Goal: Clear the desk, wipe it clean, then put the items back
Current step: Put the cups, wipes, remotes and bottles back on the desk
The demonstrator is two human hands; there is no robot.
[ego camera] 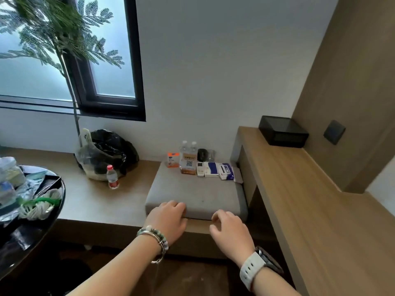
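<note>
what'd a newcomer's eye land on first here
Most likely the two hands at the bottom centre: the left hand curls over the front edge of a grey cushion, the right hand hangs loosely curled beside it, holding nothing. Next, the row of small items lined up at the cushion's back against the wall, and the feathery plant before the window at upper left.

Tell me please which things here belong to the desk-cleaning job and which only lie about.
Job: wooden desk; black box on it; pack of wipes, remote control, two water bottles and orange box on the grey cushion, probably cleared off the desk.

Lying about: red-capped bottle; plastic bags; plant; cluttered round black table.
</note>
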